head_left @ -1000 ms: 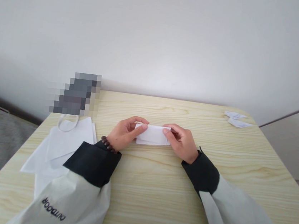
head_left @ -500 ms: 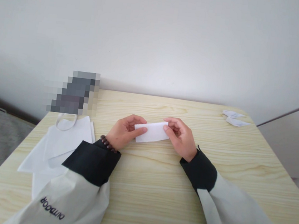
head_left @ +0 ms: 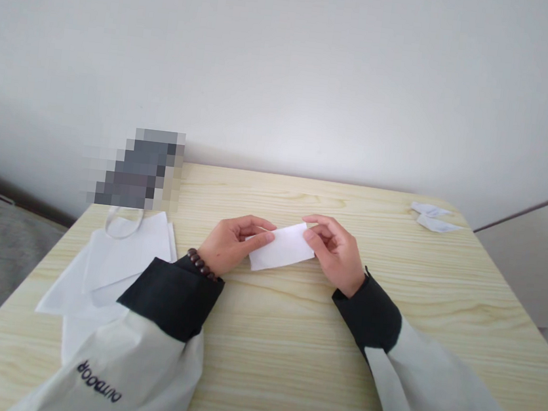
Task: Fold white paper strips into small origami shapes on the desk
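Observation:
Between my hands is a small white rectangle of paper (head_left: 283, 247), which looks folded, raised over the middle of the table and tilted up toward its right end. My left hand (head_left: 234, 242) pinches the left end, thumb on the near face and fingers behind. At the upper right corner my right hand (head_left: 337, 251) grips the paper between thumb and fingers. The fingertips behind the paper are partly hidden.
White paper sheets (head_left: 122, 257) lie overlapped at the left, with a roll of tape or pale ring (head_left: 123, 236) on top. Behind them is a blurred-out dark object (head_left: 140, 167). Two folded paper pieces (head_left: 435, 218) rest at the far right of the wooden table (head_left: 276, 364).
The paper has tilted slightly more, its left lower corner dropping a little. Both hands keep their hold and have shifted only slightly.

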The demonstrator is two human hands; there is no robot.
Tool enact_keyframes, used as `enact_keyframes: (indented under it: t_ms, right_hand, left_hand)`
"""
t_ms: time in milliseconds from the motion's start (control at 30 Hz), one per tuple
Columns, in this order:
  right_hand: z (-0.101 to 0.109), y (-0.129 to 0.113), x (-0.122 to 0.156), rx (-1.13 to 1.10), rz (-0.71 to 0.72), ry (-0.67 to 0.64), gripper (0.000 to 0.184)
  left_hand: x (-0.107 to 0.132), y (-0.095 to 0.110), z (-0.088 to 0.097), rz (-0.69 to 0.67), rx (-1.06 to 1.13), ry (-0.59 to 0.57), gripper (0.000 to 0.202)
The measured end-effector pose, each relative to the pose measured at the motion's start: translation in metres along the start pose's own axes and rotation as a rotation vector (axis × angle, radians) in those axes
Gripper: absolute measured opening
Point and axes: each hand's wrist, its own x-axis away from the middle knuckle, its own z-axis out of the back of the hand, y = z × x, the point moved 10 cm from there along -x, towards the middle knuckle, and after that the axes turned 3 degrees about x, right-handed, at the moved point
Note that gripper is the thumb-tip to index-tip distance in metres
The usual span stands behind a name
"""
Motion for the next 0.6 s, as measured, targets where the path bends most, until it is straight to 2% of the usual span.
enact_keyframes:
  t_ms: [133, 267, 400, 600]
  right_hand:
    - [-0.011, -0.002, 0.001, -0.089, -0.022, -0.127, 0.046]
    - [-0.011, 0.000, 0.000, -0.014, -0.039, -0.117, 0.054]
    - [-0.006, 0.006, -0.002, -0.009, -0.048, -0.050, 0.043]
    - [0.001, 0.006, -0.005, 0.181, -0.076, -0.011, 0.014]
  left_hand:
    - [0.000, -0.004, 0.010, 0.033, 0.009, 0.083, 0.041]
    - [0.001, -0.006, 0.008, 0.050, 0.026, 0.080, 0.041]
    - [0.003, 0.006, -0.003, -0.052, 0.025, -0.030, 0.046]
    - [0.012, 0.026, -0.015, -0.228, -0.195, -0.140, 0.079]
